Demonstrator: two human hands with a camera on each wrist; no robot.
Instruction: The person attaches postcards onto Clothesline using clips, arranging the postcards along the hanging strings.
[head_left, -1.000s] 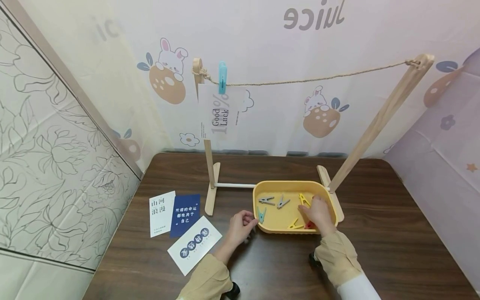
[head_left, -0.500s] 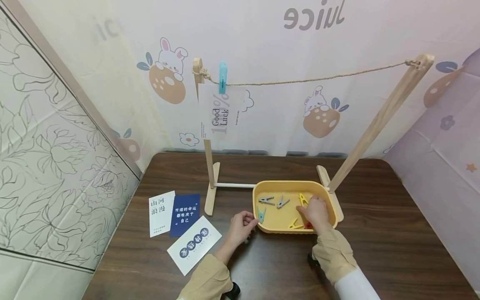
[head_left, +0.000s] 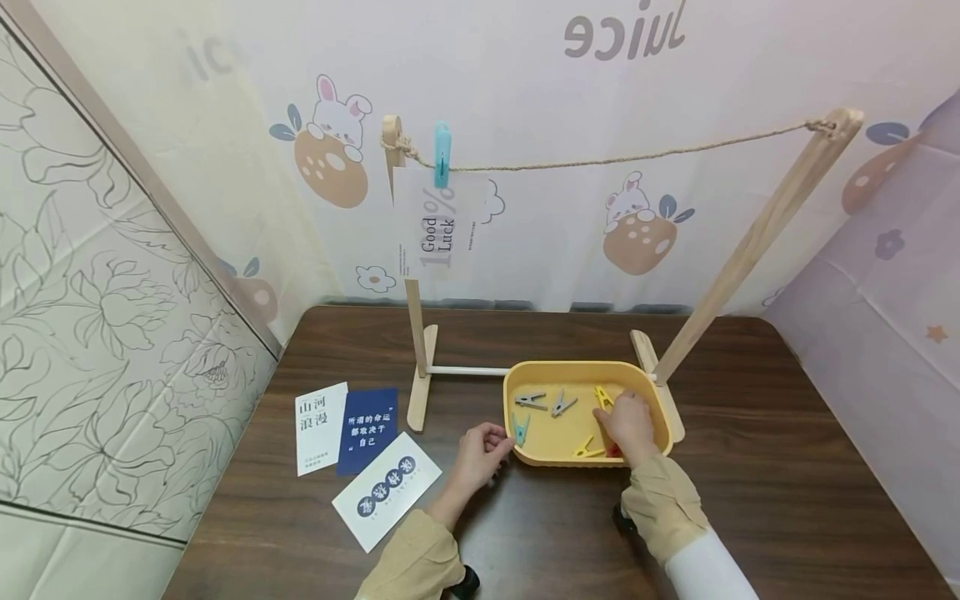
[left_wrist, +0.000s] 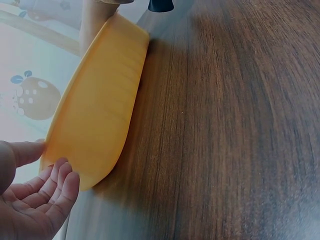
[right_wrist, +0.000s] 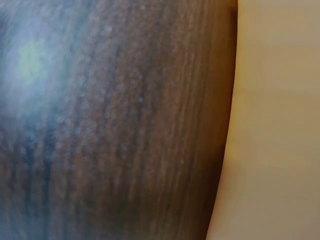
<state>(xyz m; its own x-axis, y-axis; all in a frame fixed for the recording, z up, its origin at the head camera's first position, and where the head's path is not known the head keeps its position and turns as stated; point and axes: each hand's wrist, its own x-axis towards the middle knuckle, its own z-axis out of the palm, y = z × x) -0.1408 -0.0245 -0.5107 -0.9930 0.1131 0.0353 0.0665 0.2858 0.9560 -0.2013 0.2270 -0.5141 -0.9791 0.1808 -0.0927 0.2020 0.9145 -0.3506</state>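
Observation:
In the head view, a yellow plastic tray [head_left: 570, 460] holds several small clothespins. Two are grey, a teal clothespin [head_left: 521, 429] lies at the left end, and a yellow clothespin [head_left: 588, 450] lies near the front wall. My left hand [head_left: 477, 458] pinches the tray's front left corner; in the left wrist view its thumb is at the rim and its curled fingers are against the outer wall. Inside the tray's right end, my right hand [head_left: 632, 423] reaches down beside another yellow clothespin [head_left: 603, 397] and partly covers a red clothespin [head_left: 613, 451]. Its fingertips are hidden.
A wooden stand [head_left: 757, 242] carries a twine line [head_left: 600, 163]. A blue clothespin [head_left: 442, 157] clips a "Good Luck" card [head_left: 442, 225] to its left end. Left on the table lie a white card [head_left: 321, 429], a blue card [head_left: 367, 431] and another white card [head_left: 386, 490].
My right hand has shifted slightly left inside the tray. The left hand stays at the tray's corner, and the clothespins in view lie as before.

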